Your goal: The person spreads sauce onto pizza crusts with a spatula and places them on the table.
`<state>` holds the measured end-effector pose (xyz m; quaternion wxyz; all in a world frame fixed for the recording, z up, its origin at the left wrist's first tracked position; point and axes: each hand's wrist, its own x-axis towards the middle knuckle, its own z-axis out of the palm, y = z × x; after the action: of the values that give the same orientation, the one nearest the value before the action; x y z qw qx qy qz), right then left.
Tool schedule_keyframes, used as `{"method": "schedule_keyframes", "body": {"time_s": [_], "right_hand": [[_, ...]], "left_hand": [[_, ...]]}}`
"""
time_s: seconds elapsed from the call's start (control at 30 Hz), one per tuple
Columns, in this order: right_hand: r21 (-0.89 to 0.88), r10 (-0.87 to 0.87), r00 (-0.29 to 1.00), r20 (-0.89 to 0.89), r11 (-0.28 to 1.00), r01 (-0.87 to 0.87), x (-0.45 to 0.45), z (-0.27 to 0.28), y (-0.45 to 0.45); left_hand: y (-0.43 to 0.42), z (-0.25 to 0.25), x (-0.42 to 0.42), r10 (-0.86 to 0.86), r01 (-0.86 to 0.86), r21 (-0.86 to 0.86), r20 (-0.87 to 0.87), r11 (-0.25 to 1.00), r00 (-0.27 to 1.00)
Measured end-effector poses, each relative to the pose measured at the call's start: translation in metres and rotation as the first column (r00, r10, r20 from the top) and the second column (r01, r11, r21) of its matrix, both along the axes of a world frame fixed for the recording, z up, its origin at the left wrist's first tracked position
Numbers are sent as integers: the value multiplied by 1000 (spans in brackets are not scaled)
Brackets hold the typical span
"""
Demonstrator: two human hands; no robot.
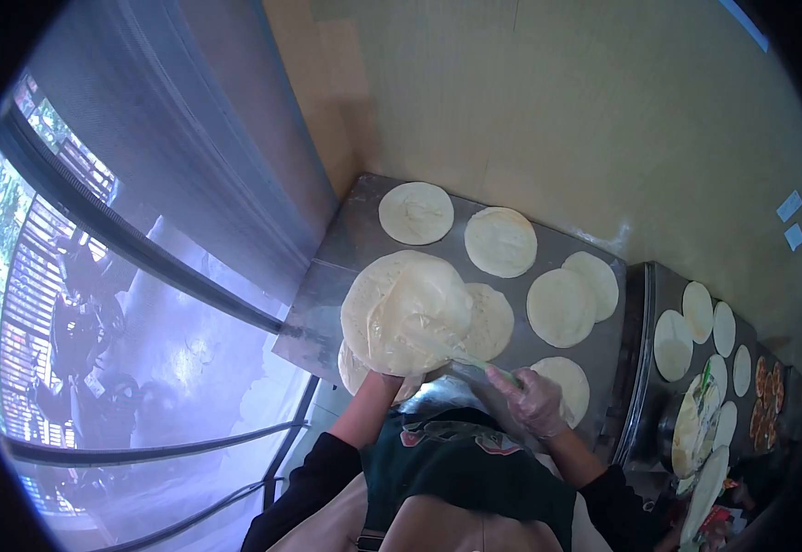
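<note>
A large round dough base (364, 308) is held up in front of me on my left hand (390, 385), whose fingers are hidden beneath it. Thick pale cream (433, 294) covers much of its top, heaped toward the right side. Wearing a clear plastic glove, my right hand (532, 403) is closed round the greenish handle of a spatula (461, 355). The spatula's blade lies in the cream. Other dough bases (491, 322) show behind and below the held one, partly covered by it. Another base (567, 385) lies just beyond my right hand.
Several dough bases (416, 212) lie spread on the metal table (327, 304) against a wall. A second table (663, 285) to the right bears more bases and red-topped pizzas (769, 396). A mesh curtain (208, 101) and clear plastic sheeting (180, 340) hang at left.
</note>
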<state>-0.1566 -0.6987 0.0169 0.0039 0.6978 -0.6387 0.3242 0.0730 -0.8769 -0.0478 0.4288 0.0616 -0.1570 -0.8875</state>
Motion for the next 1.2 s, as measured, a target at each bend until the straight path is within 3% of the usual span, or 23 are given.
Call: {"method": "schedule_keyframes", "body": {"time_s": [0.03, 0.17, 0.23, 0.27, 0.33, 0.47, 0.53, 0.67, 0.73, 0.87, 0.93, 0.97, 1.03, 1.17, 1.2], "right_hand": [[-28, 26, 982, -188, 999, -32, 7, 17, -1], [-81, -173, 977, -125, 983, 163, 6, 7, -22], [-47, -247, 953, 178, 965, 259, 6, 7, -35], [-48, -253, 951, 179, 963, 265, 1, 8, -39], [-31, -210, 899, 383, 970, 240, -9, 13, -46], [14, -214, 898, 384, 974, 226, -14, 26, -36], [38, -160, 979, 128, 987, 156, -13, 23, -36], [192, -329, 943, 48, 930, 314, -22, 45, -46], [81, -249, 897, 365, 968, 236, -24, 45, -40], [191, -126, 915, 384, 980, 55, -10, 70, 4], [349, -42, 857, 513, 923, -164, -8, 63, 27], [348, -40, 858, 511, 923, -164, -10, 62, 33], [313, 81, 778, 623, 886, -343, -12, 64, 42], [282, 4, 899, 437, 949, -141, -10, 58, 34], [98, 4, 952, 307, 995, -36, -13, 33, 27]], "left_hand": [[-3, 0, -6, -6, 6, 2, 2, 1000, 1000], [-2, 3, -9, -19, 19, -6, 6, 1000, 1000], [-3, 4, -15, -31, 31, -9, 13, 999, 999], [-4, 5, -17, -38, 38, -10, 16, 999, 999], [-4, 5, -16, -42, 43, -14, 19, 999, 999], [-3, 5, -9, -36, 37, -16, 20, 999, 999], [1, 5, -1, -40, 40, -10, 27, 999, 999], [-2, 8, -11, -40, 40, -13, 37, 999, 999], [-9, 10, -12, -26, 27, -15, 39, 1000, 999], [-33, 17, -11, -15, 15, -12, 48, 1000, 999], [-40, 23, -11, -11, 12, -16, 47, 1000, 999], [-45, 24, -7, -10, 11, -18, 47, 1000, 999], [-49, 25, 1, -13, 14, -16, 52, 1000, 999], [-47, 25, 0, -38, 40, -23, 61, 999, 997], [-45, 25, -1, -45, 46, -26, 61, 999, 997]]}}
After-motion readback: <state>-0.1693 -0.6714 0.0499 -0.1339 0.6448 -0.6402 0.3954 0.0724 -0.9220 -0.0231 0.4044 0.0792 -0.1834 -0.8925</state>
